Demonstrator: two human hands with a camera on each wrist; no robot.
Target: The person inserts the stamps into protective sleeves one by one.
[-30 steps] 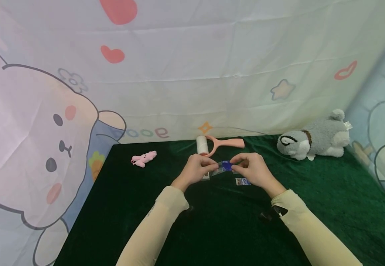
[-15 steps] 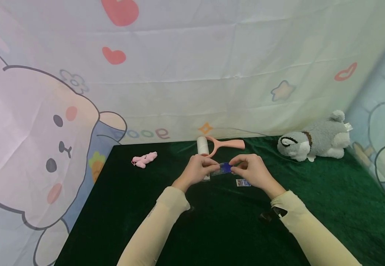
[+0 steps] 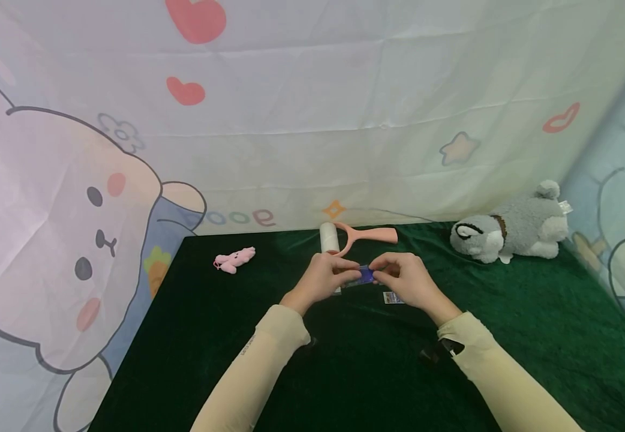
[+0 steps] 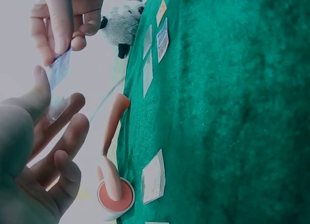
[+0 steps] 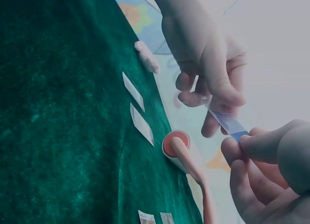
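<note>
Both my hands are raised over the green-cloth bench (image 3: 366, 372), with a small clear plastic sleeve (image 5: 224, 118) stretched between them. My left hand (image 3: 319, 281) pinches its clear end between thumb and fingers, the other fingers loosely bent. My right hand (image 3: 406, 279) has thumb and forefinger closed on the opposite end, where a blue piece (image 3: 366, 275) shows; I can't tell whether that piece sits fully inside the sleeve.

Below my right hand a small picture card (image 3: 393, 297) lies flat on the cloth. The left wrist view shows a small orange card (image 4: 162, 12) near it, two clear flat pieces (image 4: 147, 76) beside them, and a whitish flat packet (image 4: 153, 178) close to the lint roller. That lint roller (image 3: 329, 238), white roll and pink handle, lies just beyond my hands at the far edge. A little pink plush toy (image 3: 235, 260) lies off to the left, a grey-and-white plush dog (image 3: 523, 231) to the right. Behind hangs a pale backdrop (image 3: 312, 90) printed with hearts and a star.
</note>
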